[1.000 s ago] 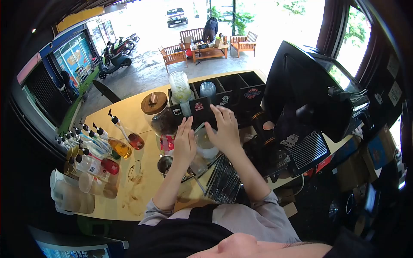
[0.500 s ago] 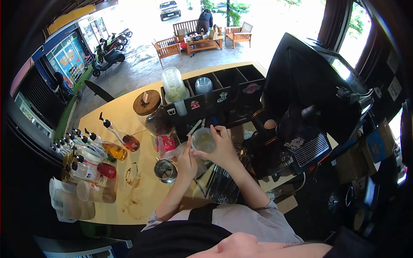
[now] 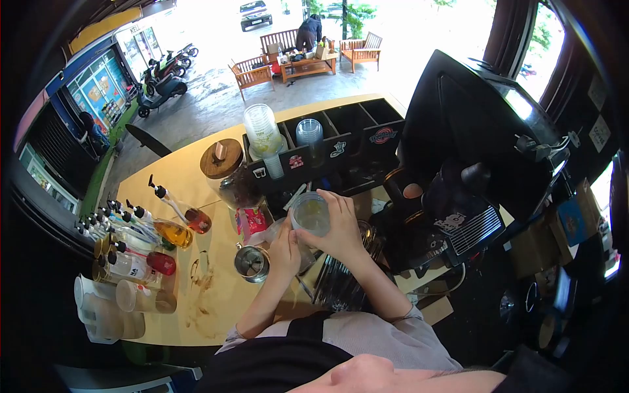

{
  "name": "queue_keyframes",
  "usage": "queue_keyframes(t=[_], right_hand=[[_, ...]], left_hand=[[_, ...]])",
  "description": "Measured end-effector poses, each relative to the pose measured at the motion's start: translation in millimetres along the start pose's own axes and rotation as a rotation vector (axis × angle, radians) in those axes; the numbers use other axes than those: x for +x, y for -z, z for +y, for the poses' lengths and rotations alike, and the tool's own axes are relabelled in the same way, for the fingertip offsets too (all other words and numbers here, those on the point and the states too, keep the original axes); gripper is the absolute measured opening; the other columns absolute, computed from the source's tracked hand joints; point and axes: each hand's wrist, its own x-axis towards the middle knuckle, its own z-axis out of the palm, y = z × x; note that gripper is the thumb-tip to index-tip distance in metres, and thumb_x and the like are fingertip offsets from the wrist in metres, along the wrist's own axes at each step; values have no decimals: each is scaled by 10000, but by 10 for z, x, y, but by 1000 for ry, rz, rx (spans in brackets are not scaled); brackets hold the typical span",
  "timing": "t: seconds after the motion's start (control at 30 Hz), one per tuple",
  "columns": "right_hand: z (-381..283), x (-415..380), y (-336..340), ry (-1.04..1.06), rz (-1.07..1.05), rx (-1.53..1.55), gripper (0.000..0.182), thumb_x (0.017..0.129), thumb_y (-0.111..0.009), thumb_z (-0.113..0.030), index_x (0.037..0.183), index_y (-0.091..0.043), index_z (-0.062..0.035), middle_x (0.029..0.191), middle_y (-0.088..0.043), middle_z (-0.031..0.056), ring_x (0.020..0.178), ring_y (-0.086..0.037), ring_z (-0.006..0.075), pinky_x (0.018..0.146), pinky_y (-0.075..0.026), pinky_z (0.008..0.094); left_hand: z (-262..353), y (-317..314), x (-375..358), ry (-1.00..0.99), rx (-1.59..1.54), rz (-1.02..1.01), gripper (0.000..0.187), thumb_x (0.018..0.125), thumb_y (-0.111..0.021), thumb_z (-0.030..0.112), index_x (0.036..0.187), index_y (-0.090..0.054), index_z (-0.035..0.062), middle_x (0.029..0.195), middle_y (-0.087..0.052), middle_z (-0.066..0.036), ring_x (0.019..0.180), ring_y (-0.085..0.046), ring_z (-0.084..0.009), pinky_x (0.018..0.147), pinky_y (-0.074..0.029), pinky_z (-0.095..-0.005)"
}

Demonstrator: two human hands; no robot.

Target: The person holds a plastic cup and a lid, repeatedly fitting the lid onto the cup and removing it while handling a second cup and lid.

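A clear plastic cup (image 3: 312,216) is held between both my hands above the wooden counter, its round opening facing up toward me. My left hand (image 3: 285,247) presses against its near left side, fingers closed along the wall. Around the right side and rim curls my right hand (image 3: 337,226), with the thumb across the near side. A metal pitcher (image 3: 251,263) stands just left of my left wrist. Behind it lies a pink packet (image 3: 250,226). Beneath my right forearm are several wrapped straws or similar thin items (image 3: 341,285), too cluttered to name surely.
Pump bottles (image 3: 160,261) and plastic jugs (image 3: 98,304) line the counter's left side. A wooden-lidded jar (image 3: 230,177) and a black cup organizer (image 3: 327,147) stand ahead. At right is a black coffee machine (image 3: 458,131). Far off, a person (image 3: 309,33) bends by a table.
The view has shifted very slightly. Both hands keep hold of the cup, which has tilted a little and shows its rim more clearly.
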Motion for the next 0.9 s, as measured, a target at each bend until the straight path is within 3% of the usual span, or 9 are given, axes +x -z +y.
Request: queue_keyframes(t=[0.5, 0.57, 0.7, 0.73, 0.8, 0.9], right_hand=[[-138, -5, 89, 17, -12, 3, 853, 688, -824, -406, 1366, -441, -57, 1370, -483, 169, 1225, -493, 350, 1018, -387, 466], [-158, 8, 107, -23, -5, 13, 862, 668, -859, -316, 1371, -441, -42, 1376, -485, 183, 1148, -556, 346, 1008, -428, 448], [-99, 22, 56, 25, 74, 58, 885, 674, -864, -291, 1396, -418, -42, 1412, -455, 197, 1120, -583, 326, 955, -477, 423], [-107, 25, 59, -15, 80, 157, 900, 688, -864, -327, 1402, -400, -35, 1442, -413, 217, 1181, -548, 348, 966, -478, 436], [-111, 29, 62, -52, 84, 256, 917, 703, -864, -363, 1408, -383, -29, 1471, -371, 236, 1243, -513, 370, 977, -479, 448], [-119, 34, 80, -39, 141, 282, 992, 670, -902, -324, 1438, -352, -21, 1485, -357, 223, 1212, -549, 329, 951, -514, 411]], left_hand=[[131, 89, 130, -111, -127, 91, 536, 1072, -294, 302, 1474, -371, -43, 1464, -463, -247, 1359, -449, -397, 1129, -339, -424], [115, 70, 132, -117, -115, 82, 523, 1068, -306, 280, 1472, -371, -46, 1466, -460, -249, 1361, -445, -398, 1132, -336, -423], [114, 19, 157, -117, -144, 60, 492, 1047, -343, 190, 1479, -356, -46, 1463, -458, -255, 1361, -445, -404, 1134, -333, -426], [116, 15, 172, -113, -162, 55, 492, 1038, -353, 161, 1485, -344, -44, 1459, -460, -259, 1361, -444, -407, 1134, -334, -427], [117, 7, 208, -140, -158, 66, 495, 1046, -349, 175, 1489, -333, -43, 1458, -460, -259, 1361, -445, -406, 1133, -335, -423], [194, 32, 246, -154, -185, 71, 504, 1063, -339, 214, 1498, -316, -40, 1461, -461, -252, 1363, -448, -391, 1133, -333, -415]])
